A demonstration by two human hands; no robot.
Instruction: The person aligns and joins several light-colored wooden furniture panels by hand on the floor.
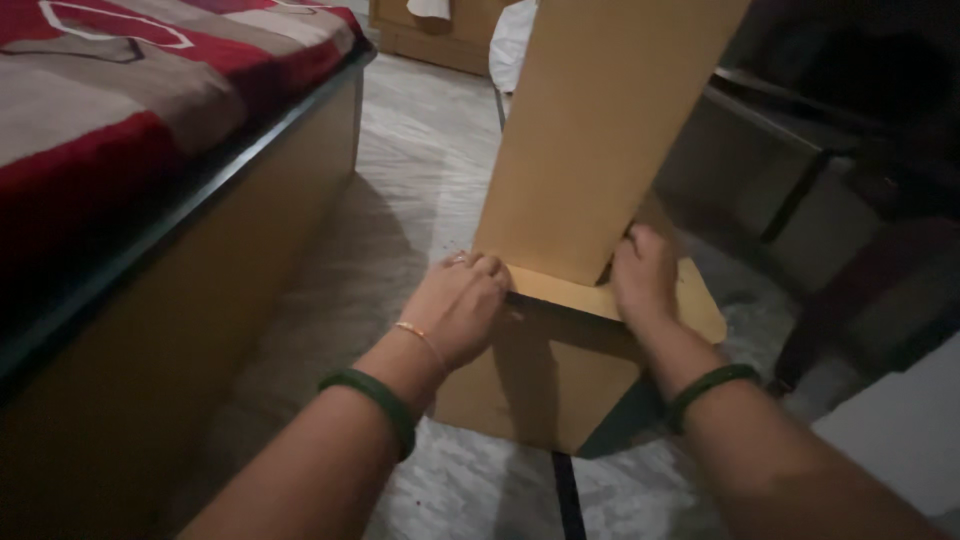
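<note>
Package: the one candidate is a plain tan box-like piece (540, 385) on the floor before you; you cannot tell carton from board.
Upright part: a tall tan panel (600, 130) rises from its top, unmarked.
Hold: your left hand (460, 305) grips the box edge, your right hand (645, 275) the panel's foot.
Labels, signs, screens: none.

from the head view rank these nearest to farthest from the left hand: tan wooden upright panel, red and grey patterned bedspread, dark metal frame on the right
1. Tan wooden upright panel: just right of the left hand, whose fingers sit at its lower edge.
2. Dark metal frame: further off, to the right past the panel.
3. Red and grey patterned bedspread: up on the bed at far left.
Two and three are close to call.
</note>
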